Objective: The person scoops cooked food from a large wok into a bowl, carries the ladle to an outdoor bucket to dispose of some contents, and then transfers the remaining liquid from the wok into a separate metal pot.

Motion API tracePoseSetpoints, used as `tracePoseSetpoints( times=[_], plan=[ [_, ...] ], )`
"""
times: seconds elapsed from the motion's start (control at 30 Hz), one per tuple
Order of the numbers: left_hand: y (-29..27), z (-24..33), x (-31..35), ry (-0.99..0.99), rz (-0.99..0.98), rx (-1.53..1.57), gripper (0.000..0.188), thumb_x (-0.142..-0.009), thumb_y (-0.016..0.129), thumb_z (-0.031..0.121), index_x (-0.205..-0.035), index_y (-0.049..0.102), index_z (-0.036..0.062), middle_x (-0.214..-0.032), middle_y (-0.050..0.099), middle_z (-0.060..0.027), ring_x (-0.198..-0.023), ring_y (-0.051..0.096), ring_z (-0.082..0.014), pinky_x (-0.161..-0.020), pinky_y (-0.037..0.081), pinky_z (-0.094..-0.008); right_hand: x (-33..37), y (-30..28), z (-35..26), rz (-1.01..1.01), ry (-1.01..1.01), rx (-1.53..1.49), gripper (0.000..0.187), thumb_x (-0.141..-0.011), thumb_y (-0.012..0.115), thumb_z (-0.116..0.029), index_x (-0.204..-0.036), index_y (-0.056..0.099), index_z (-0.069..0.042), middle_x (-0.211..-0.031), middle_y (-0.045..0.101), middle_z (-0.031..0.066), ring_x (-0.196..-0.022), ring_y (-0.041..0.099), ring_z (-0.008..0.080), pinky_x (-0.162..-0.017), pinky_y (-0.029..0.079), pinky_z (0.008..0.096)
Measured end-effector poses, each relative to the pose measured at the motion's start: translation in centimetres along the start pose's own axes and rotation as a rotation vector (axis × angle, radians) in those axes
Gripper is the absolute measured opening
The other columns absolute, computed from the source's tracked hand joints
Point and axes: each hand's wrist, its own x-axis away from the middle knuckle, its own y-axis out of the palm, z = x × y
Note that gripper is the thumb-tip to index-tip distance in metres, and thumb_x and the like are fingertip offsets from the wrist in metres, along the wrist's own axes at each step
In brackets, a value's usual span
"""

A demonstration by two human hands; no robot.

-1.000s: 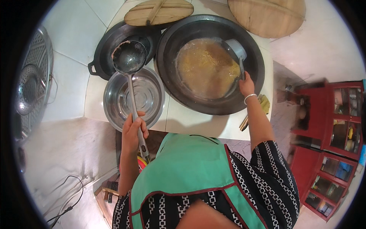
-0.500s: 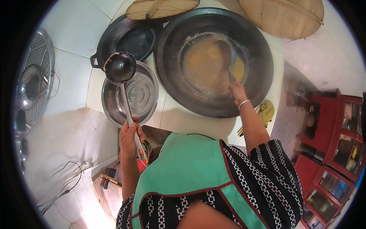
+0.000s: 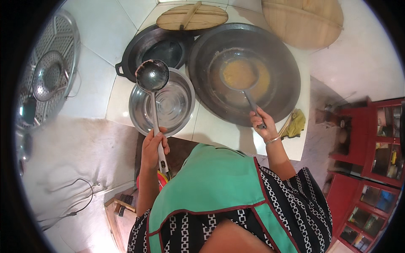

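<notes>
My left hand point(image 3: 154, 146) is closed round the pale handle of a ladle point(image 3: 153, 82). The ladle's dark, wet bowl is raised above a shiny steel basin point(image 3: 186, 95), with some pinkish residue on its rim. In my right hand point(image 3: 265, 124) is the dark grey handle of a round scoop point(image 3: 249, 100). Its head lies in the cloudy, yellowish liquid of a large dark wok point(image 3: 291, 76), with yellow grainy food inside. Whether that head is mesh or solid I cannot tell.
A smaller black pan point(image 3: 130, 52) stands behind the basin. Wooden lids point(image 3: 211, 17) point(image 3: 310, 21) rest at the back. A greenish cloth point(image 3: 296, 124) lies at the counter's right edge. Perforated steel ware point(image 3: 67, 31) hangs at left; a red cabinet point(image 3: 352, 145) stands at right.
My right hand has drawn back toward me, and the scoop's head has swung left into the middle of the wok, now holding yellow food. The ladle stays above the basin.
</notes>
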Motion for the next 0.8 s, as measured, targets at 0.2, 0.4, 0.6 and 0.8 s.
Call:
tracePoseSetpoints(
  times=[0.2, 0.4, 0.6, 0.8],
  plan=[
    [-27.6, -1.9, 10.8, -0.038, -0.031, 0.081, 0.023, -0.091, 0.042, 0.015, -0.103, 0.05, -0.0027, -0.065, 0.047, -0.0036, -0.048, 0.046, -0.0116, -0.045, 0.038, -0.0231, 3.4, 3.6, 29.6, -0.062, -0.085, 0.167, 0.028, -0.093, 0.041, -0.009, -0.121, 0.044, -0.011, -0.086, 0.046, 0.0104, -0.057, 0.04, 0.007, -0.042, 0.037, 0.0158],
    [-40.3, -5.3, 16.9, -0.054, -0.063, 0.035, 0.023, -0.091, 0.043, 0.016, -0.102, 0.05, -0.0029, -0.066, 0.047, -0.0035, -0.051, 0.046, -0.011, -0.048, 0.038, -0.0227, 5.2, 3.9, 45.5, -0.115, -0.001, 0.124, 0.034, -0.094, 0.037, -0.009, -0.128, 0.037, -0.007, -0.088, 0.045, 0.0116, -0.057, 0.04, 0.0069, -0.043, 0.039, 0.0156],
    [-41.1, -7.0, 15.8, -0.106, -0.089, 0.033, 0.023, -0.09, 0.043, 0.016, -0.103, 0.05, -0.0023, -0.066, 0.048, -0.0034, -0.052, 0.047, -0.0111, -0.048, 0.039, -0.0226, 3.7, 4.7, 48.3, -0.129, 0.069, 0.215, 0.037, -0.094, 0.037, -0.008, -0.131, 0.033, -0.005, -0.089, 0.045, 0.0115, -0.056, 0.039, 0.0067, -0.042, 0.038, 0.016],
    [-42.4, -9.0, 14.6, 0.005, 0.085, -0.283, 0.026, -0.089, 0.042, 0.014, -0.109, 0.048, -0.0019, -0.063, 0.047, -0.0022, -0.05, 0.046, -0.0103, -0.047, 0.039, -0.0231, 0.7, 4.1, 50.0, -0.049, -0.01, 0.583, 0.045, -0.091, 0.04, -0.006, -0.135, 0.03, -0.007, -0.085, 0.048, 0.0103, -0.055, 0.039, 0.0067, -0.042, 0.033, 0.0159]
  ],
)
